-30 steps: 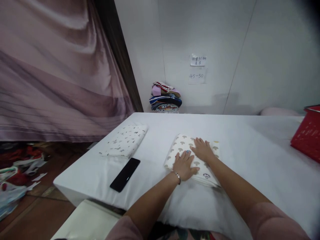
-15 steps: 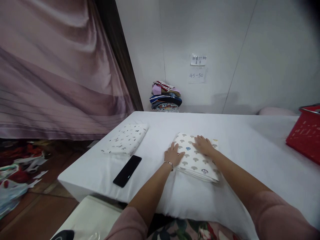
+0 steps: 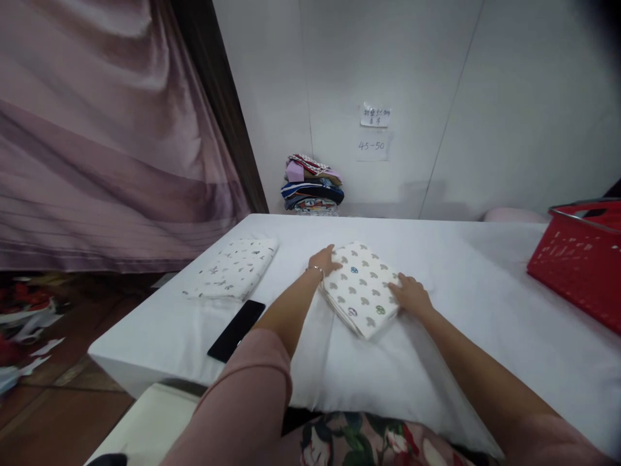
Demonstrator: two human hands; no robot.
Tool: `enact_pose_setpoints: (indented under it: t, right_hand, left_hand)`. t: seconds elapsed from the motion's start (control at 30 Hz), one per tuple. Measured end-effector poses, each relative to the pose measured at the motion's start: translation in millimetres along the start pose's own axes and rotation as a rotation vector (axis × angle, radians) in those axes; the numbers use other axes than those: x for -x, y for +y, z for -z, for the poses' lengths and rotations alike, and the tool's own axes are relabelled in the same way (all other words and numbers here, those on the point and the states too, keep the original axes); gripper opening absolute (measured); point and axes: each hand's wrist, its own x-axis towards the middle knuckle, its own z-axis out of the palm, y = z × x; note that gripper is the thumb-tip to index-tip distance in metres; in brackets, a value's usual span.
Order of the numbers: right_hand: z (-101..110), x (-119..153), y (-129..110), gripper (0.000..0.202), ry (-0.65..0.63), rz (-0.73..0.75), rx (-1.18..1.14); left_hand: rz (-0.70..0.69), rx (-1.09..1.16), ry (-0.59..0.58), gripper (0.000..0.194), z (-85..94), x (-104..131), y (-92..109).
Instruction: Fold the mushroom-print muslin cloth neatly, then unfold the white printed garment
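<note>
Paper [image 3: 372,151] on the wall [image 3: 436,77] beyond the mushroom-print cloth [image 3: 363,288] reads "45-50".

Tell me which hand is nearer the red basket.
Right. The right hand is left of the red basket; the left hand is farther left, across the cloth between them.

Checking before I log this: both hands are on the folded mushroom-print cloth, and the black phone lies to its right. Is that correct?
The side is wrong: the head view shows the black phone left of the folded mushroom-print cloth. The left hand and right hand are indeed on it.
</note>
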Motion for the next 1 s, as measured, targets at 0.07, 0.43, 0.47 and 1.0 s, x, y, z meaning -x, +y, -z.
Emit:
enact_pose_setpoints:
  t: [0.07,0.43,0.47,1.0]
  right_hand:
    - [-1.3,14.1,1.9,0.059,0.003,0.026,-0.050]
    - [2.1,34.4,3.4,0.059,0.266,0.311,-0.106]
    - [1.9,36.6,-3.3,0.058,0.285,0.379,-0.090]
    - [-33.8,51.0,-12.0,0.049,0.135,0.640,0.032]
  left_hand:
    - [0.026,-0.067,0.008,0.076,-0.6,-10.6,3.0]
    - [-0.185,-0.072,0.049,0.055,-33.0,60.4,13.3]
    - [-0.261,-0.087,0.050,0.056,-40.4,78.4,15.9]
    - [-0.447,-0.082,0.161,0.064,-97.8,166.4,20.4]
